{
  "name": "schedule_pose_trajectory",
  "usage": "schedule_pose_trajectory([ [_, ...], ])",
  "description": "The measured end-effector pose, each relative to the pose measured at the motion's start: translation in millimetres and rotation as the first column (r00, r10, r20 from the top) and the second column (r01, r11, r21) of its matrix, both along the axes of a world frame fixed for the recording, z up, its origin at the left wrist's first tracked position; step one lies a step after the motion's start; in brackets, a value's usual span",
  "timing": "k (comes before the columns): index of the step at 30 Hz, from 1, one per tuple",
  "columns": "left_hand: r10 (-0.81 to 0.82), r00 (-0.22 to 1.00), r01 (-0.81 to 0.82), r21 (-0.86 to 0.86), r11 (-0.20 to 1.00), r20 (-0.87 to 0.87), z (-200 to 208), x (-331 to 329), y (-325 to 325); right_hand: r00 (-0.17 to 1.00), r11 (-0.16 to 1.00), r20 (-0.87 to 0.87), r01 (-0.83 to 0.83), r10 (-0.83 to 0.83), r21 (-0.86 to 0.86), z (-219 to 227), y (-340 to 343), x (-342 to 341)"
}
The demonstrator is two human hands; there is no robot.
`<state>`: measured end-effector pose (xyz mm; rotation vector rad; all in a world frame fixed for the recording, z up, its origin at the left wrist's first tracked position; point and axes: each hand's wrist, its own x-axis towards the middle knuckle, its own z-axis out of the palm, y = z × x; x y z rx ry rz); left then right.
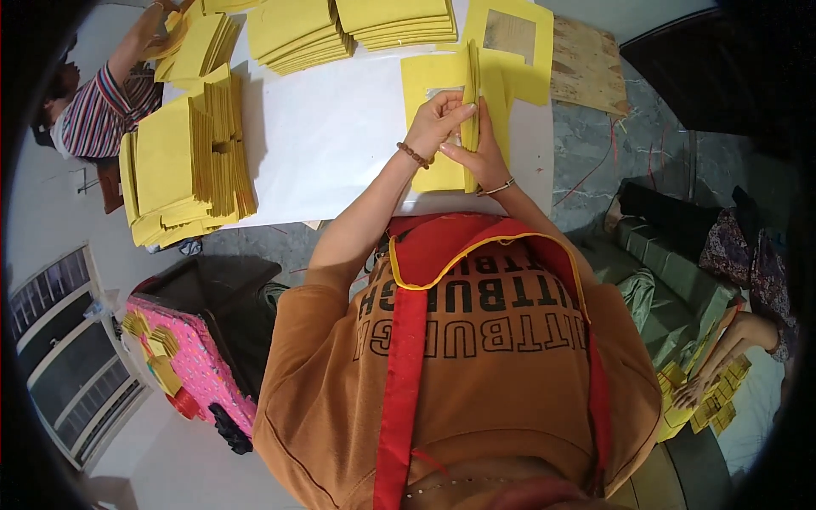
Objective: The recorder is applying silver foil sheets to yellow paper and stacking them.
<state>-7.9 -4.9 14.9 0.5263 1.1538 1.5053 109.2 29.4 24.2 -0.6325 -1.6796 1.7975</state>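
Note:
Both hands grip a thin yellow paper bundle (472,76), held on edge over the right part of the white table. My left hand (438,123), with a beaded bracelet at the wrist, is closed on its left side, thumb on the edge. My right hand (483,157), with a bangle, wraps it from the right, fingers behind it. Whether it is one folded piece or several layers, I cannot tell. Beneath lies a flat yellow paper piece (416,76), partly covered by the hands. Beyond is a yellow sheet (541,51) with a brownish rectangle in it.
Tall yellow paper stacks (166,144) stand at the table's left; more stacks (293,30) line the far side. The white tabletop (323,144) shows between. A co-worker in a striped top (110,110) handles yellow pieces at far left. Another person's hand (701,382) touches small yellow pieces at right.

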Motion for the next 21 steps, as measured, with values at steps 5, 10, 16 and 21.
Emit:
schedule_pose_trajectory([
  [5,-0.012,1.0,0.012,0.016,1.0,0.008,-1.4,-0.3,-0.7,1.0,1.0,0.003,-0.011,0.01,0.023,-8.5,1.4,0.4],
  [10,-0.026,1.0,0.026,0.024,0.999,0.008,-3.9,-1.9,-1.4,1.0,0.998,-0.004,-0.021,0.021,-0.06,-5.4,0.6,2.3],
  [16,0.02,1.0,-0.02,0.004,1.0,-0.017,-3.5,-0.6,-2.9,0.999,0.995,-0.033,-0.039,0.036,-0.091,-6.4,3.4,4.1],
  [21,0.022,1.0,-0.022,0.009,1.0,-0.004,-0.5,0.4,-1.8,0.997,0.991,-0.062,-0.049,0.042,-0.121,-10.9,4.3,5.0],
])
